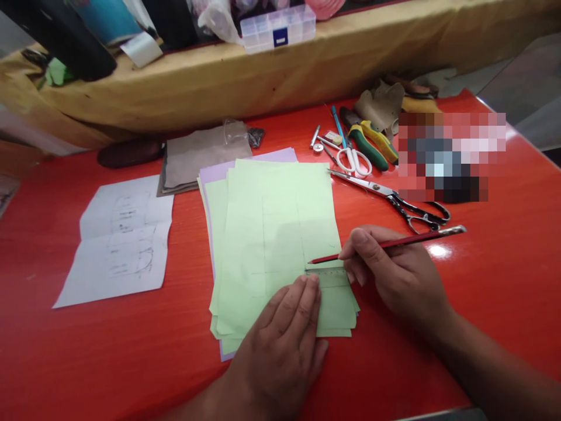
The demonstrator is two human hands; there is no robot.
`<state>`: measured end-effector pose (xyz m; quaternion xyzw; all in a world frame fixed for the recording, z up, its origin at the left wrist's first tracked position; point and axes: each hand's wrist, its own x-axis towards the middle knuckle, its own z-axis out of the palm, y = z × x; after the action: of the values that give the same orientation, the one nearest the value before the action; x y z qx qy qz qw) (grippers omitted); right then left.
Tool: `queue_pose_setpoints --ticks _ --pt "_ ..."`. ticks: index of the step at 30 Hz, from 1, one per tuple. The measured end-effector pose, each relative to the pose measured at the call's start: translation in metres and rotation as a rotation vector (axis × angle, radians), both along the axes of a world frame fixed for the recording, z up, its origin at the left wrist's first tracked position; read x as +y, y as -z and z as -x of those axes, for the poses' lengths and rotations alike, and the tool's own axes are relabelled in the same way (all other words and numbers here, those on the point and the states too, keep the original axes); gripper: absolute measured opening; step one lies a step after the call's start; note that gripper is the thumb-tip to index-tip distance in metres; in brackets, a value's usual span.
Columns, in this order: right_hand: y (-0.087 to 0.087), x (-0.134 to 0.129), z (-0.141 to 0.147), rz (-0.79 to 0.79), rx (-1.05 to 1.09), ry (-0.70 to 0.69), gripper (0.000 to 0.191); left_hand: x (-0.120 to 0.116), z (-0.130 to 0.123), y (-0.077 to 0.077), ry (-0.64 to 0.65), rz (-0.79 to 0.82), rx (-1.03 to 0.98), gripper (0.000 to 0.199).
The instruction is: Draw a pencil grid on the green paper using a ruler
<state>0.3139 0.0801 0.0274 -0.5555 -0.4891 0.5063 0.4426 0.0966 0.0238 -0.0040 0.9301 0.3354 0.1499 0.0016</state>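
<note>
Green paper, faintly ruled, the top sheet of a loosely squared stack with lilac paper showing at its edges, lies before me on the glossy red table in the head view. My left hand rests palm down on its lower part, fingers together and gripping nothing, the fingertips right at the left end of a clear ruler. My right hand has thumb and fingers clamped on a red pencil, its point just past the ruler's far edge; I cannot tell whether it touches the paper. If my left fingertips bear too little on the ruler, it could skid and spoil a line drawn along it; I'd guess the slick table and uneven layers might let the whole stack creep too. Long-bladed scissors lie with their tip right by the paper's upper right corner, so a wide swing of the pencil's blunt end could knock them and drag that corner. The sketched white sheet at left sits well apart and, I think, safe from both hands.
</note>
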Motion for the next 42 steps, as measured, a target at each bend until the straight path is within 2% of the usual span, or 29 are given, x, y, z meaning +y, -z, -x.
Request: queue_pose_setpoints --ticks 6,20,29,42 --pt "0.0018 -0.0010 0.0014 -0.011 -0.006 -0.052 0.045 0.0009 -0.0005 -0.0014 -0.003 -0.012 -0.004 0.047" --pt "0.0067 -0.0027 0.0018 -0.066 -0.056 -0.081 0.043 0.0017 -0.0014 -0.0027 -0.009 -0.012 -0.014 0.046" --pt "0.0055 -0.0040 0.0019 -0.088 -0.099 -0.080 0.042 0.0020 -0.0013 -0.0030 -0.007 -0.007 -0.013 0.046" --pt "0.0009 -0.0045 -0.0003 -0.202 -0.196 -0.149 0.038 0.0024 -0.0020 -0.0045 -0.003 -0.025 0.007 0.047"
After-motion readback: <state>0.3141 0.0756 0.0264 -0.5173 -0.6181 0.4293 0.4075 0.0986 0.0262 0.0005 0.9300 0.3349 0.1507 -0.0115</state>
